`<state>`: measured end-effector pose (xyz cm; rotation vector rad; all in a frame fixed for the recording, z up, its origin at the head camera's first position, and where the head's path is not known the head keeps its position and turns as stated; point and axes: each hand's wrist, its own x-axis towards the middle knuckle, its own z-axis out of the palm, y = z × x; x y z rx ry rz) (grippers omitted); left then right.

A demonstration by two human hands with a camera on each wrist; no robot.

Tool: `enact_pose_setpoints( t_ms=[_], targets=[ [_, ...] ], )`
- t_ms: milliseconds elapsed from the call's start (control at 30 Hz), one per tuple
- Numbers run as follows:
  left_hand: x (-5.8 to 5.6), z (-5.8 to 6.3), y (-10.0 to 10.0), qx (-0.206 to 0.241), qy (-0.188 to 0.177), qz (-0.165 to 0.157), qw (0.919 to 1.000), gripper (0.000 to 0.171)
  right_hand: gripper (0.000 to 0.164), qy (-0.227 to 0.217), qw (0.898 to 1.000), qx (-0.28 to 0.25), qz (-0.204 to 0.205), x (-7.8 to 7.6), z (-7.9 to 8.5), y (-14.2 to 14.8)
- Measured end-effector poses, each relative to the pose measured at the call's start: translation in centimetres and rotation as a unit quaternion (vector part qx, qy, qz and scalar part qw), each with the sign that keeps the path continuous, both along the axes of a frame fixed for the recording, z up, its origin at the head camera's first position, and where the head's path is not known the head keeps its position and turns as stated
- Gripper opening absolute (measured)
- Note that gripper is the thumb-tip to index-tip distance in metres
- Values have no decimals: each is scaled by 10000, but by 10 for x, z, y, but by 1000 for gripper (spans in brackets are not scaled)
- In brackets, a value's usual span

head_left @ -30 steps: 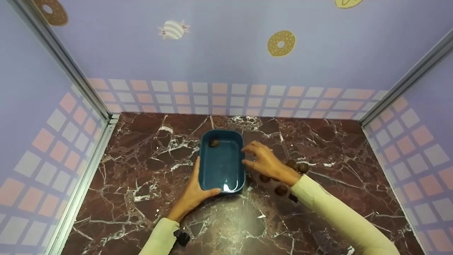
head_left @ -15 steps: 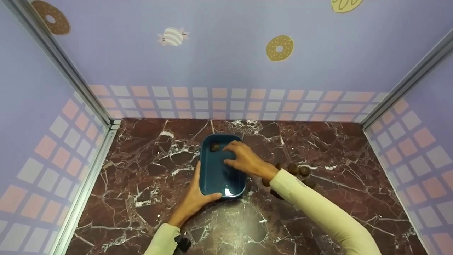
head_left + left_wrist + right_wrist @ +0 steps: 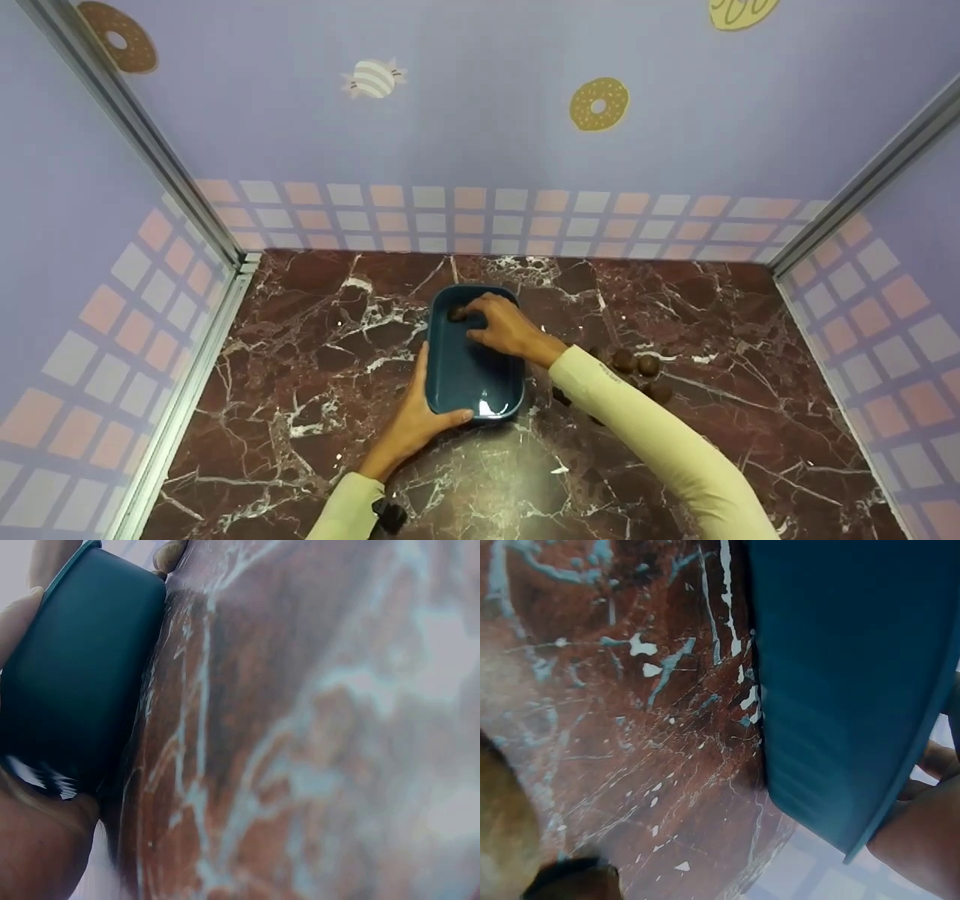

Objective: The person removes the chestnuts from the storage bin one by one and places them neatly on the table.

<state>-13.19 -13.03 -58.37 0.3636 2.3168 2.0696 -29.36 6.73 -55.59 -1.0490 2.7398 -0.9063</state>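
Note:
A teal rectangular baking dish (image 3: 466, 379) stands on the marble-patterned surface. My left hand (image 3: 412, 416) holds it at the near left corner, fingers along the side and thumb over the front rim. Inside, near the far left corner, sits a small round brown ball (image 3: 455, 313), nut-like in look. My right hand (image 3: 508, 328) reaches over the right rim into the dish, fingertips right at the ball, thumb spread away from them. From the side, the outer wall of the dish (image 3: 840, 690) fills much of the right wrist view, hiding that hand's fingertips.
Several more brown balls (image 3: 648, 366) lie right of the dish, partly hidden under the right forearm. Lilac panels (image 3: 480, 135) with checks and sweets printed on them enclose the back and both sides. Metal rails (image 3: 240, 259) run along the corners.
My right hand has moved left, from outside the dish's right rim to the ball inside. The left hand keeps its hold on the dish. The head view has shifted slightly.

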Motion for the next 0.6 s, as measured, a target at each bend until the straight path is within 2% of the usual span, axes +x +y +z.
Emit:
enact_pose_setpoints(
  t_ms=[100, 267, 600],
  targets=[
    [0, -1, 3, 71, 54, 55, 9999, 126, 35, 11, 10000, -22, 73, -6, -3, -3],
    [1, 0, 2, 43, -6, 87, 10000, 126, 37, 77, 9996, 253, -134, -11, -7, -10],
    [1, -1, 4, -88, -209, 86, 9997, 128, 52, -29, 9972, 751, -14, -8, -14, -19]
  ],
)
